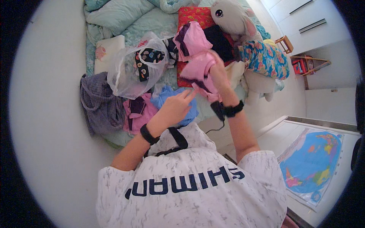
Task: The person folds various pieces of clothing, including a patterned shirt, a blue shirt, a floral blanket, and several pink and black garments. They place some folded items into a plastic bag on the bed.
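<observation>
My right hand [219,71] grips a pink garment with dark trim [196,69], bunched and slightly blurred above the bed. My left hand [177,107] is over a blue cloth [189,114], its fingers stretched out and nothing held in them. The left fingertips come close to the pink garment's lower edge; whether they touch it, I cannot tell. Just beyond the right hand, a second pink and dark garment [196,38] lies folded on a red patterned cloth [194,14]. Left of my left hand rests another pink garment with a dark patch [142,118].
A clear plastic bag [122,77] holds black printed fabric [152,55]. A grey knitted item [99,105] hangs at the bed's left edge, near a white cushion [114,47]. A large plush toy [233,20] lies at the right, with blue floral cloth [263,59] and black cloth [218,42].
</observation>
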A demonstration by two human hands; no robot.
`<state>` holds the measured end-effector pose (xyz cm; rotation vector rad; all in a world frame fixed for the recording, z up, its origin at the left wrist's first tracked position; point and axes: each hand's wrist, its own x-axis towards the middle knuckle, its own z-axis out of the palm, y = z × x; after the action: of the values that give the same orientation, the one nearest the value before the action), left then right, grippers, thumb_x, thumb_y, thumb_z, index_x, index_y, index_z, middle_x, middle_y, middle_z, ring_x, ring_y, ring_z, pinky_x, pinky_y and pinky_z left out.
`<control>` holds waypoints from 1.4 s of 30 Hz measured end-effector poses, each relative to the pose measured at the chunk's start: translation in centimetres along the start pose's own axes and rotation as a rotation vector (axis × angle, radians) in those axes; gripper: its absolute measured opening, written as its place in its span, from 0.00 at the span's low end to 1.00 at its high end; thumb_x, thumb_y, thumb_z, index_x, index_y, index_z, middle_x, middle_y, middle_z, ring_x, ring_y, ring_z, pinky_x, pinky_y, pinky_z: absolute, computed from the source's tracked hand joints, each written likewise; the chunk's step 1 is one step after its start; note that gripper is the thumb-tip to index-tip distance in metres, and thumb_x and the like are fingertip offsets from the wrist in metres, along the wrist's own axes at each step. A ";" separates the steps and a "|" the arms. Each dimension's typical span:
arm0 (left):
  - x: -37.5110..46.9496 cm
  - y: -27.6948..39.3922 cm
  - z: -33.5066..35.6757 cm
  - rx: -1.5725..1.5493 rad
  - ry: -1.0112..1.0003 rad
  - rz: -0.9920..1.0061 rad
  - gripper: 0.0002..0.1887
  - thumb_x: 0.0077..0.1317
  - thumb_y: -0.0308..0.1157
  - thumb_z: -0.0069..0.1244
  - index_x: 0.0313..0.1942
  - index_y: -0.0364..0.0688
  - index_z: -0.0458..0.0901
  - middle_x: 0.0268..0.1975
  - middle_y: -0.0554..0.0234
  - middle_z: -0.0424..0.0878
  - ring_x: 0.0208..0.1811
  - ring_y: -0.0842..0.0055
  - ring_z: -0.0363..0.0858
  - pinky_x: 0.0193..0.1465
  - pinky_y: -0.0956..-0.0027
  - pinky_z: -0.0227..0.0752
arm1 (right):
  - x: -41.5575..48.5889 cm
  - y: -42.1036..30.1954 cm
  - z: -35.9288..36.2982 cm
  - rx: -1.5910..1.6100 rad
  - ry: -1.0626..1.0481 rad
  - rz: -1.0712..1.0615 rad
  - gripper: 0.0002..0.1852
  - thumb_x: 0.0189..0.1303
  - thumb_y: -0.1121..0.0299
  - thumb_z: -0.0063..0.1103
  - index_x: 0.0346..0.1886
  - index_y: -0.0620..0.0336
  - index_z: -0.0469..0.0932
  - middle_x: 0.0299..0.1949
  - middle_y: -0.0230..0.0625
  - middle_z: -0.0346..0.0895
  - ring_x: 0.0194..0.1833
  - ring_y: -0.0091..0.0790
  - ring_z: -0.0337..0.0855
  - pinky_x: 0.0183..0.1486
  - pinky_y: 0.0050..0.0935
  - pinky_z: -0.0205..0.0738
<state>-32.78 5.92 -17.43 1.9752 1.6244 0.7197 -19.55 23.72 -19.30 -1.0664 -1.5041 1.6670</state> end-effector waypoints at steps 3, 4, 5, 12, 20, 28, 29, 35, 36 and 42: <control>-0.7 -1.4 -1.9 -0.044 0.052 -0.099 0.29 0.56 0.27 0.54 0.60 0.41 0.68 0.55 0.46 0.75 0.49 0.57 0.79 0.47 0.62 0.76 | 7.4 -4.7 -0.2 0.086 0.017 -0.223 0.20 0.64 0.75 0.40 0.58 0.58 0.72 0.48 0.38 0.75 0.45 0.29 0.78 0.46 0.24 0.74; -1.0 -2.0 -2.6 -0.069 0.085 -0.138 0.27 0.57 0.28 0.53 0.59 0.40 0.69 0.55 0.47 0.75 0.49 0.57 0.79 0.46 0.62 0.76 | 8.9 -6.3 -0.5 0.185 -0.061 -0.287 0.19 0.65 0.74 0.40 0.58 0.57 0.72 0.49 0.38 0.75 0.46 0.29 0.78 0.47 0.25 0.74; -1.3 -2.6 -3.4 -0.096 0.116 -0.177 0.26 0.58 0.28 0.52 0.58 0.40 0.70 0.55 0.48 0.75 0.48 0.57 0.80 0.46 0.62 0.76 | 10.5 -8.1 -0.9 0.282 -0.083 -0.279 0.18 0.67 0.73 0.41 0.58 0.57 0.72 0.50 0.37 0.75 0.47 0.30 0.78 0.49 0.25 0.75; -4.6 -6.1 -6.4 -0.302 0.369 -0.583 0.18 0.58 0.22 0.54 0.50 0.37 0.79 0.54 0.51 0.78 0.42 0.64 0.82 0.45 0.67 0.77 | 17.5 -10.1 -2.8 0.378 -0.070 -0.464 0.25 0.56 0.85 0.35 0.58 0.61 0.70 0.45 0.38 0.74 0.47 0.30 0.76 0.48 0.24 0.74; -6.2 -11.8 -7.9 0.402 0.468 -0.600 0.16 0.52 0.25 0.59 0.43 0.42 0.84 0.67 0.50 0.61 0.68 0.54 0.57 0.68 0.54 0.53 | 20.0 15.2 -7.7 0.097 0.273 0.141 0.21 0.58 0.78 0.43 0.56 0.62 0.72 0.42 0.36 0.76 0.37 0.30 0.78 0.36 0.24 0.75; -5.7 -17.1 -7.6 0.334 0.339 -0.916 0.19 0.56 0.20 0.50 0.50 0.41 0.80 0.65 0.48 0.65 0.63 0.55 0.67 0.62 0.60 0.64 | 18.9 20.3 -8.7 -0.423 0.642 0.225 0.23 0.50 0.80 0.53 0.53 0.71 0.71 0.38 0.42 0.77 0.37 0.40 0.79 0.44 0.30 0.74; -6.0 -17.5 -8.1 0.357 0.408 -0.841 0.19 0.57 0.19 0.48 0.50 0.41 0.79 0.62 0.48 0.68 0.60 0.55 0.70 0.59 0.61 0.66 | 18.6 18.3 -7.4 -0.676 0.788 0.184 0.23 0.48 0.80 0.54 0.52 0.72 0.71 0.37 0.42 0.77 0.39 0.40 0.79 0.47 0.32 0.73; -4.6 -20.4 -12.5 0.201 0.648 -0.623 0.15 0.61 0.15 0.40 0.45 0.35 0.80 0.45 0.52 0.81 0.30 0.70 0.79 0.35 0.72 0.72 | 6.7 4.5 7.4 -0.616 0.055 -0.410 0.14 0.47 0.86 0.45 0.36 0.65 0.76 0.35 0.39 0.77 0.39 0.39 0.79 0.44 0.33 0.74; -4.0 -20.8 -13.2 0.183 0.691 -0.541 0.13 0.61 0.15 0.42 0.41 0.34 0.82 0.40 0.55 0.83 0.21 0.77 0.73 0.28 0.74 0.68 | 6.2 4.4 11.7 -0.405 -0.156 -0.662 0.09 0.47 0.86 0.48 0.30 0.66 0.78 0.33 0.41 0.78 0.39 0.39 0.78 0.44 0.29 0.70; -2.0 -21.8 -17.5 0.117 0.733 -0.519 0.12 0.57 0.16 0.44 0.39 0.34 0.82 0.36 0.51 0.81 0.31 0.64 0.80 0.34 0.70 0.71 | 9.3 11.6 25.7 -0.825 -0.409 -0.339 0.35 0.46 0.77 0.62 0.61 0.66 0.60 0.63 0.55 0.59 0.66 0.55 0.58 0.64 0.50 0.57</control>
<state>-60.65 8.47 -18.98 1.2959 2.5097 1.2268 -45.95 18.34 -31.75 -0.7859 -2.5978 1.0573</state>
